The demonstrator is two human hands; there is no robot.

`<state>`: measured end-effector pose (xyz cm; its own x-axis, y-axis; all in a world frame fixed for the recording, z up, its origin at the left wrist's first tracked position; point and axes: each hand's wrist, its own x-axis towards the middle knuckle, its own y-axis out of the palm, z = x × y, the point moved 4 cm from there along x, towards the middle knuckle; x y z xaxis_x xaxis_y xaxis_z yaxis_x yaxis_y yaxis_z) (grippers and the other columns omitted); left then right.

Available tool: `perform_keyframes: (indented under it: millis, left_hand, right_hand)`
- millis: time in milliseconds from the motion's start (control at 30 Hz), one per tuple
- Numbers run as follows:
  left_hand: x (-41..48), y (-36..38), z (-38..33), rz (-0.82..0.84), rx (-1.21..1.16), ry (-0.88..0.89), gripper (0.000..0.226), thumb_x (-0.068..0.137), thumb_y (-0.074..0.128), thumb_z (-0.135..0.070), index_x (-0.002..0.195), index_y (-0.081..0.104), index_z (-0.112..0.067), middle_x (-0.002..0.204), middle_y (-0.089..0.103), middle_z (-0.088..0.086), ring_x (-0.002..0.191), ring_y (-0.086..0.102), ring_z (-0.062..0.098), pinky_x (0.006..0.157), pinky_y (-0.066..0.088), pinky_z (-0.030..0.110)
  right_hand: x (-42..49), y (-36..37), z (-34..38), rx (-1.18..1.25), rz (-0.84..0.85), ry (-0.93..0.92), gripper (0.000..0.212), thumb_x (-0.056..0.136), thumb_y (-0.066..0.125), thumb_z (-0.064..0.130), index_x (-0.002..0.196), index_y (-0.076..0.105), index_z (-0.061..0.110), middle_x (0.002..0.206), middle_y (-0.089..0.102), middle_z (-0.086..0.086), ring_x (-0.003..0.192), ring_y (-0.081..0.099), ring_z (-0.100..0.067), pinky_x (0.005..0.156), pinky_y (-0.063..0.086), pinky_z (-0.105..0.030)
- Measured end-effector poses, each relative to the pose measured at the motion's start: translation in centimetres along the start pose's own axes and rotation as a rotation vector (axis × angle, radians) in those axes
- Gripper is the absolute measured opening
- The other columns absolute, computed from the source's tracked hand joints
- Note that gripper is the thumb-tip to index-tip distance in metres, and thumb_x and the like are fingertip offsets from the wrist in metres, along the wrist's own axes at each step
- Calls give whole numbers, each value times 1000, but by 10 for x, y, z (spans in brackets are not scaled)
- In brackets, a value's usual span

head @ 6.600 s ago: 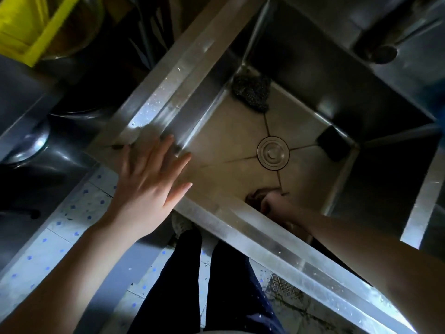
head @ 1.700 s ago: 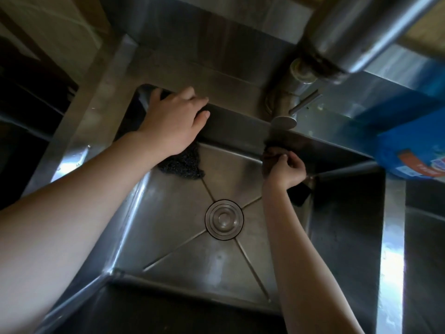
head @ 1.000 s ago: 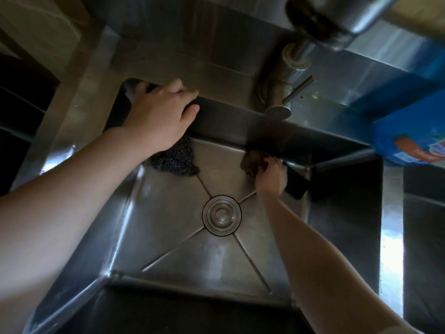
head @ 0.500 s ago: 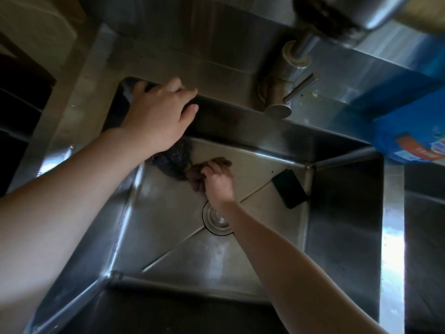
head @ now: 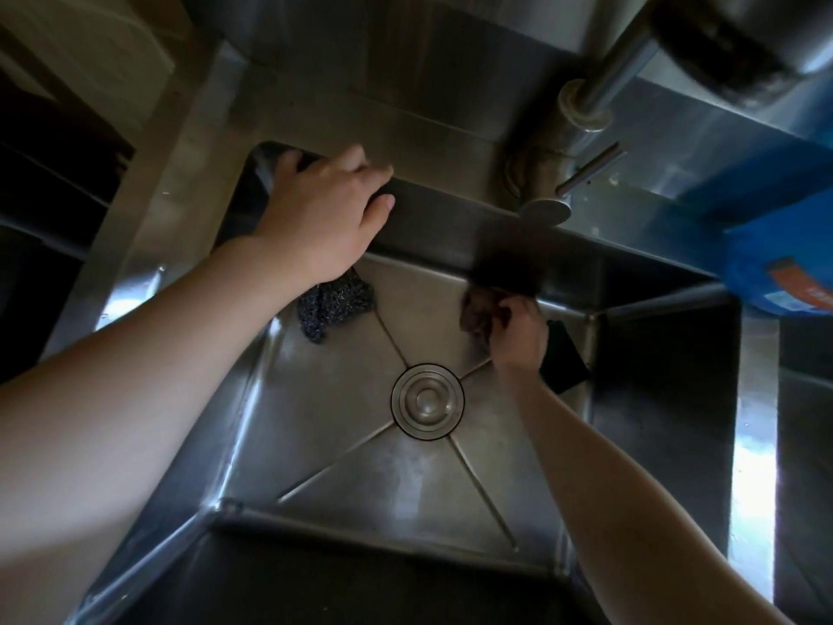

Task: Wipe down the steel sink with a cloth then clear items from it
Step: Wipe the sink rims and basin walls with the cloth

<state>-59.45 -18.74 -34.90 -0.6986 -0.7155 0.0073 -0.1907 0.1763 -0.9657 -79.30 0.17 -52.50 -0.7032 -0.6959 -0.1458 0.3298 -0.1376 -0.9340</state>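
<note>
Wiping step, and we're deep in the steel sink [head: 752,466]. The right hand [head: 518,329] is down at the far edge of the basin floor, fingers bunched tight round a dark brown cloth [head: 478,311], pressing it where the floor meets the back wall. The left hand [head: 324,214] is up on the far rim, fingers laid over the ledge and thumb against the inner wall just below: a bracing hold, by the look of it.

Both items are in the basin. A wiry steel scourer [head: 336,304] sits in the far-left corner, partly under the left wrist. A dark sponge [head: 563,365] leans in the far-right corner, just beside the right wrist. The drain strainer [head: 427,401] sits in the centre, apart from all of it. Above, the tap [head: 545,209] hangs over the back wall, and a blue packet [head: 784,268] sits on the right ledge.

So clearing hasn't begun. I'd judge the cloth has to sweep along that back seam, and either way it meets an item in a corner. The next move calls for wiping round them or lifting each one out, and the bracing hand is nearest the scourer.
</note>
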Motion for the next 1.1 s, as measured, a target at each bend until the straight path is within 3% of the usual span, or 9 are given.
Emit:
perform_keyframes:
  millis: [133, 333, 433, 567, 633, 733, 867, 933, 1100]
  left_hand:
    - [0, 2, 1, -7, 2, -3, 41, 97, 37, -36, 131, 50, -18, 125, 51, 7, 113, 52, 32, 100, 27, 46]
    - [1, 3, 1, -2, 23, 3, 42, 97, 38, -36, 132, 49, -19, 125, 51, 9, 111, 53, 35, 98, 28, 47]
    - [0, 2, 1, -5, 21, 3, 42, 97, 38, -36, 133, 49, -18, 126, 51, 9, 111, 53, 35, 98, 28, 47]
    - [0, 3, 1, -5, 13, 0, 42, 97, 38, -36, 133, 49, -18, 127, 50, 8, 113, 52, 34, 98, 27, 47]
    - [1, 3, 1, -4, 12, -6, 42, 97, 37, -37, 133, 49, -19, 127, 50, 8, 113, 52, 34, 98, 27, 47]
    - [1, 4, 1, 3, 15, -11, 42, 97, 36, -37, 133, 48, -19, 127, 49, 8, 113, 52, 34, 99, 27, 47]
    - [2, 5, 1, 9, 27, -11, 43, 97, 35, -38, 134, 47, -19, 127, 48, 8, 112, 51, 34, 99, 27, 47]
    - [2, 5, 1, 7, 27, -14, 43, 97, 35, -38, 133, 48, -19, 126, 49, 8, 111, 51, 34, 99, 27, 47]
    - [2, 4, 0, 19, 21, -21, 43, 97, 36, -38, 134, 48, -20, 127, 48, 8, 112, 51, 34, 99, 27, 48]
  right_hand:
    - [-11, 2, -7, -14, 26, 66, 23, 85, 55, 9, 107, 62, 10, 115, 61, -13, 110, 53, -33, 98, 42, -41]
    - [-62, 24, 30, -61, 170, -188, 21, 82, 61, 13, 103, 65, 13, 110, 62, -12, 98, 56, -34, 89, 44, -37]
    - [-83, 35, 39, -58, 231, -305, 20, 78, 66, 14, 98, 67, 12, 113, 64, -13, 96, 60, -35, 92, 45, -38]
    - [-81, 30, 35, -92, 175, -365, 21, 71, 74, 14, 91, 69, 14, 109, 68, -11, 95, 64, -33, 92, 48, -41]
    - [-65, 22, 27, -125, 101, -332, 23, 71, 73, 11, 93, 68, 14, 112, 67, -12, 99, 62, -33, 93, 48, -41]
    - [-26, 13, 1, -143, 78, -136, 25, 82, 57, 11, 107, 62, 13, 121, 59, -12, 114, 51, -32, 101, 37, -39]
    - [10, 1, -24, -27, 20, 119, 26, 81, 54, 4, 107, 59, 7, 118, 55, -19, 109, 53, -38, 97, 40, -42]
    - [9, 3, -20, -35, 31, 115, 25, 82, 54, 5, 107, 58, 6, 117, 54, -20, 106, 54, -40, 94, 42, -43]
    - [-40, 22, 11, -94, 143, -108, 22, 84, 54, 10, 106, 59, 8, 112, 58, -18, 104, 52, -36, 97, 40, -44]
